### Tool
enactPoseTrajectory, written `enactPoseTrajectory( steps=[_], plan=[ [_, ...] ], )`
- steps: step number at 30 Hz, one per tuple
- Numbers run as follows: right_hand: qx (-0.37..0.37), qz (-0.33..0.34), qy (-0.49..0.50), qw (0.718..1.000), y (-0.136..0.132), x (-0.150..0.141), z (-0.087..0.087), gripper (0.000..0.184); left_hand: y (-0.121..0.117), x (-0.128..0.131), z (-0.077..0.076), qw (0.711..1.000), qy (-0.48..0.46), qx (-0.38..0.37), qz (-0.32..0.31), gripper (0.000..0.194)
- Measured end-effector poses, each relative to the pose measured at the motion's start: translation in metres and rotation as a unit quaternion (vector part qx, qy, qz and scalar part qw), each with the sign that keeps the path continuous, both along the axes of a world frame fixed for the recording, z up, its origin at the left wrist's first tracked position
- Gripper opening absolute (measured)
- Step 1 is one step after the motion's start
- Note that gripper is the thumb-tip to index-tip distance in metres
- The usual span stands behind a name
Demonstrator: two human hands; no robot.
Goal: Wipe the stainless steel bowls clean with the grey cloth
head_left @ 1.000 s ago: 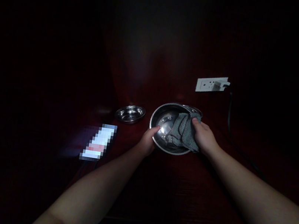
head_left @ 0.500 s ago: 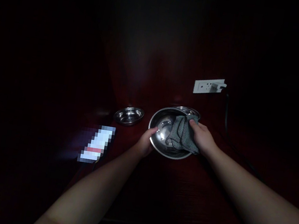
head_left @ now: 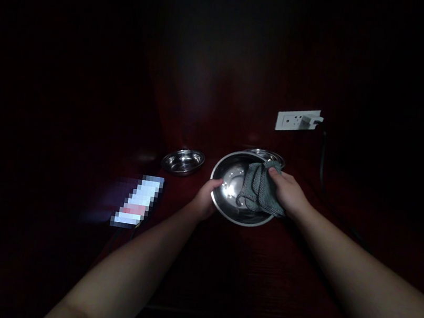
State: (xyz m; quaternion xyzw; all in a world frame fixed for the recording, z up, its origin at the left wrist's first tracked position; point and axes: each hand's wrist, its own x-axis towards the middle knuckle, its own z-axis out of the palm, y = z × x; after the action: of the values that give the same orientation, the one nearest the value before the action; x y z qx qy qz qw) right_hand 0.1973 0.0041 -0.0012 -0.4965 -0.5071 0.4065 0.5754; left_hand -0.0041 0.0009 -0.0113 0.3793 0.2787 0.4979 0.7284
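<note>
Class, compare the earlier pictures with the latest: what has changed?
The metal bowl sits slightly lower in view, showing more of the dish behind it. The left hand still holds its rim, the right hand the cloth; the left dish stayed put.

Round silver metal bowl point(head_left: 225, 201) partly hidden by grey-green woven cloth point(head_left: 265, 191), round silver metal dish point(head_left: 276, 159) half-hidden behind, bright rectangular screen point(head_left: 137, 202) pixelated, bare left forearm point(head_left: 132, 269) and right forearm point(head_left: 354, 276) cut off.

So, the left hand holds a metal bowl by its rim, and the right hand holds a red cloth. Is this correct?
Not quite: the cloth is grey-green, not red, as the head view shows. The left hand holds a metal bowl by its rim, the right hand the cloth.
</note>
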Motion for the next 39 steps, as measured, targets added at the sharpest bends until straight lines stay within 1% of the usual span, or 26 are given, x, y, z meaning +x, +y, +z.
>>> enactPoseTrajectory(
  steps=[5, 9, 15, 17, 19, 21, 24, 27, 30, 33, 39],
  plan=[
    [-0.017, 0.004, -0.012, 1.000, -0.003, 0.001, 0.004, 0.043, -0.001, 0.000, 0.001, 1.000, -0.001, 0.000, -0.018, 0.035],
    [-0.026, 0.007, -0.027, 0.999, -0.004, 0.001, 0.006, 0.042, 0.000, -0.001, 0.000, 1.000, -0.001, -0.003, -0.019, 0.037],
    [-0.041, 0.004, -0.029, 0.999, -0.001, 0.002, 0.003, 0.041, -0.002, 0.004, -0.003, 0.999, -0.018, 0.002, -0.050, 0.042],
    [-0.041, 0.005, -0.023, 0.999, 0.001, 0.003, 0.001, 0.041, -0.001, 0.007, -0.004, 0.998, -0.028, 0.008, -0.050, 0.045],
    [-0.039, 0.003, -0.020, 0.999, 0.003, 0.004, 0.001, 0.041, 0.001, 0.009, -0.005, 0.998, -0.037, 0.016, -0.038, 0.050],
    [-0.034, -0.006, -0.011, 0.999, 0.004, 0.006, 0.001, 0.040, 0.004, 0.010, -0.007, 0.999, -0.045, 0.027, -0.007, 0.054],
    [-0.023, -0.036, 0.010, 0.999, 0.006, 0.006, 0.001, 0.039, 0.007, 0.010, -0.009, 0.997, -0.057, 0.047, 0.032, 0.057],
    [-0.020, -0.056, 0.016, 0.998, 0.006, 0.005, 0.001, 0.039, 0.005, 0.011, -0.012, 0.997, -0.047, 0.052, 0.038, 0.060],
    [-0.024, -0.042, 0.012, 0.999, 0.004, 0.002, 0.000, 0.042, 0.001, 0.011, -0.012, 0.996, -0.017, 0.061, 0.059, 0.054],
    [-0.015, -0.036, -0.001, 0.999, 0.003, 0.002, 0.000, 0.045, -0.002, 0.011, -0.010, 0.995, -0.018, 0.071, 0.070, 0.051],
    [-0.004, -0.045, -0.030, 0.999, 0.000, 0.002, 0.002, 0.045, 0.001, 0.012, -0.004, 0.996, -0.034, 0.042, 0.070, 0.056]
  ],
)
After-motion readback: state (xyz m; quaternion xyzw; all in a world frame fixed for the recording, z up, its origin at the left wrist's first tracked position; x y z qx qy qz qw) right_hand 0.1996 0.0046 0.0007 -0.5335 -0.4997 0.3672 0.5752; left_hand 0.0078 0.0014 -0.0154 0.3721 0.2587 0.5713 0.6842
